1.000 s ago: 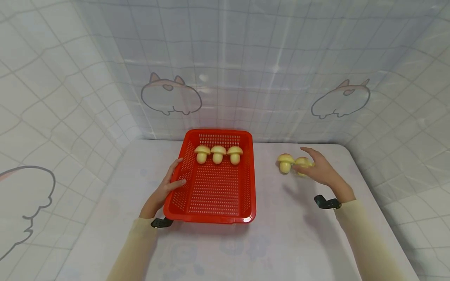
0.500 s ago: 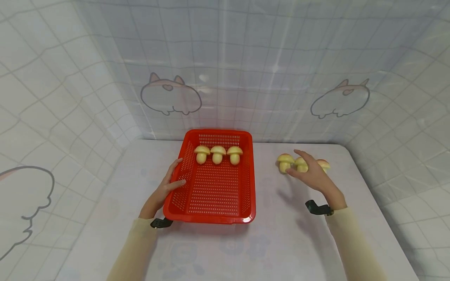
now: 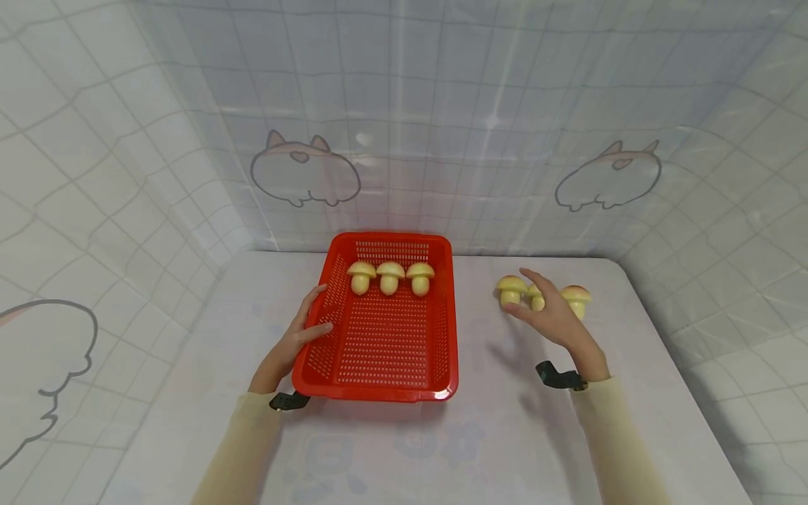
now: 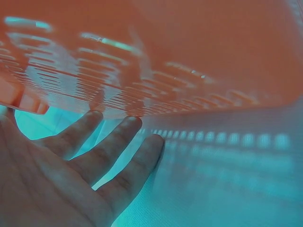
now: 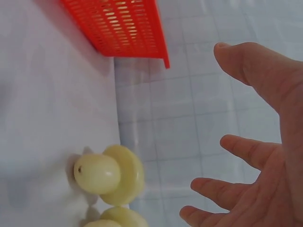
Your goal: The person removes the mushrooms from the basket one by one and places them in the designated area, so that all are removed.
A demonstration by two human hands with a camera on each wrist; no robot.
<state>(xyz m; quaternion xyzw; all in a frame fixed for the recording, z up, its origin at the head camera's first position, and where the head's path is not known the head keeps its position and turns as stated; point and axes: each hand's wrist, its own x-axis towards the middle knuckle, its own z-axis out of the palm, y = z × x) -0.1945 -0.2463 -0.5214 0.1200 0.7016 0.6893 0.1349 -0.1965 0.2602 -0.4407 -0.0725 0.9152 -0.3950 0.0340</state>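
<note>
A red perforated plastic basket (image 3: 385, 351) holds three yellow toy mushrooms (image 3: 389, 277) in a row along its far end. My left hand (image 3: 293, 344) grips the basket's left side, thumb over the rim inside; in the left wrist view the other fingers (image 4: 118, 161) reach against the slotted underside. To the right of the basket, my right hand (image 3: 554, 314) hovers with thumb and fingers spread, holding nothing. Three more toy mushrooms are there: the left one (image 3: 511, 289) near the fingertips, the middle one (image 3: 536, 298) partly hidden behind the hand, the right one (image 3: 577, 300) beyond it.
All of this stands on a white-covered table (image 3: 416, 456). A grid-patterned sheet (image 3: 429, 140) hangs right behind the table's far edge, and similar sheets rise at the left and right sides.
My right hand has moved left across the mushrooms, uncovering the right one. The left hand and the basket stay in place.
</note>
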